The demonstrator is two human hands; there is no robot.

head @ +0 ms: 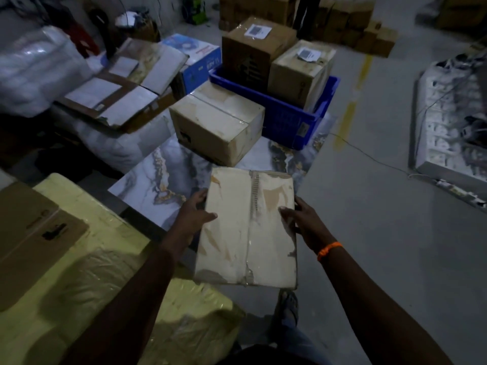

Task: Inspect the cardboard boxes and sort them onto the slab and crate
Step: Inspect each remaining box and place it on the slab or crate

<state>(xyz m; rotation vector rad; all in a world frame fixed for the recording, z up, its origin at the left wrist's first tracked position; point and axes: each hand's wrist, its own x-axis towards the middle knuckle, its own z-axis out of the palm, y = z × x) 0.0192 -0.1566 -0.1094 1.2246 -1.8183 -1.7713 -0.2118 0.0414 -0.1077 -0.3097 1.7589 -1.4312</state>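
Note:
I hold a taped, worn cardboard box in the air at centre. My left hand grips its left edge with the thumb on top. On the opposite edge my right hand grips the same way. Ahead on the floor lies a marble-patterned slab with another cardboard box standing on it. Behind that, a blue crate holds two upright cardboard boxes, a brown one and a paler one.
A yellow plastic-wrapped bundle with a brown carton on it lies at the lower left. Flat cartons and a blue printed box are at the left rear. A white panel lies at right, with stacked boxes behind.

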